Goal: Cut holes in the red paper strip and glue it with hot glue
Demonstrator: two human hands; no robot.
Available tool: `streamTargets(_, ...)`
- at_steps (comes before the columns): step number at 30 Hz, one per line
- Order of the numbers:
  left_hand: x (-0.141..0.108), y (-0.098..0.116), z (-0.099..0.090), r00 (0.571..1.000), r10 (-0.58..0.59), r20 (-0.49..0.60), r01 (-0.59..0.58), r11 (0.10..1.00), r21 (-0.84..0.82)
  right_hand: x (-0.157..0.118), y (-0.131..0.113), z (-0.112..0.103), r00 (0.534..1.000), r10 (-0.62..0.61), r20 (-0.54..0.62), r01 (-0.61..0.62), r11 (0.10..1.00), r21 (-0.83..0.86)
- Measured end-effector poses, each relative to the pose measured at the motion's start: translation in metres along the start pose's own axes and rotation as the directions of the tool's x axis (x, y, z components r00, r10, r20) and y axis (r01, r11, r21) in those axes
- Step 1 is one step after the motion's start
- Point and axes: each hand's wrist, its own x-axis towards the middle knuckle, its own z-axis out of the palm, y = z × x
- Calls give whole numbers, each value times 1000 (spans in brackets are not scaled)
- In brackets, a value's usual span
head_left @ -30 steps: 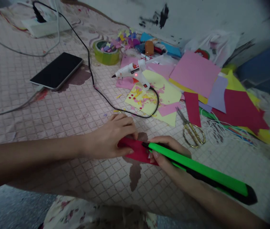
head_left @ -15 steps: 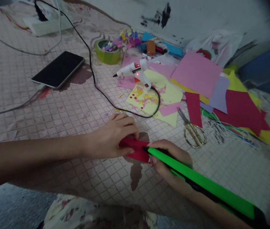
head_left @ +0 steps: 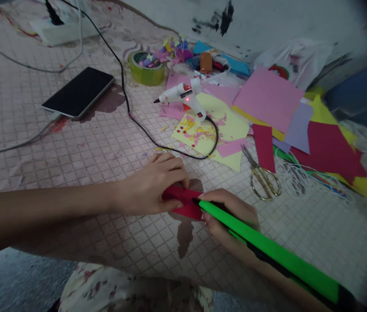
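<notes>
My left hand presses a small piece of red paper to the patterned cloth, thumb and curled fingers closed on its left part. My right hand is wrapped round the front of a long green and black tool, stapler-like in shape; its exact kind I cannot make out. The tool's black tip lies over the right part of the red paper. Its body slants down to the lower right, along my right forearm. My right fingertips are at the paper's right edge, and some fingers are hidden behind the tool.
Beyond my hands lie a white glue gun with a lit red light, its black cord, and scissors. Coloured paper sheets and white string are at right. A tape roll, phone and power strip are farther back.
The tool's rear end has swung slightly down and left, with my right hand shifting a little left. My left hand and the red paper stay nearly the same.
</notes>
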Motion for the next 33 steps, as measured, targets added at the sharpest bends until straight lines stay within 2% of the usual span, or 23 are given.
streamTargets(5, 1, 0, 0, 1000, 0, -7, 0, 1000, -15, 1, 1, -1, 1000, -18, 1, 18, 1000, 1)
streamTargets(12, -1, -1, -1, 1000, -6, 10, 6, 1000, -2, -2, 3, 1, 993, 79, -86, -74, 995, 59)
streamTargets(19, 0, 1, -1, 1000, -21, 16, 21, 1000, -2, -3, 3, 0, 998, 54, -21, -53, 997, 61)
streamTargets(33, 0, 0, -1, 1000, -10, -2, 10, 1000, 0, -1, 2, -1, 1000, 12, -10, -12, 1000, 12)
